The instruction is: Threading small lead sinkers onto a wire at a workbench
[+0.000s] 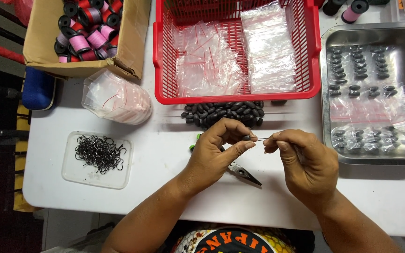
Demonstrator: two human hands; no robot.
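Hands meet over the white bench (165, 154), and we look straight down on them from above. Our left hand (214, 157) pinches a small dark oval sinker (246, 137) between thumb and forefinger, fingers closed on it. Our right hand (305, 161) closes its fingertips on the end of a thin wire (260, 138) that runs straight into the sinker, so the two hands nearly touch just above the bench. Under the left palm lie pliers (244, 173), their pointed jaws showing toward the right and a green handle tip peeking out on the far side of the hand.

Just beyond the hands we see a loose heap of dark sinkers (221, 112) against the front wall of a red plastic basket (305, 61), which holds clear zip bags. To the right stands a metal tray (326, 70) carrying bagged sinkers laid in rows. To the left, a shallow clear lid (71, 175) holds a tangle of black hooks (99, 152); behind it rests a stack of small clear bags (116, 98), and farther back a cardboard box (132, 42) is filled with pink and red thread spools (83, 42).
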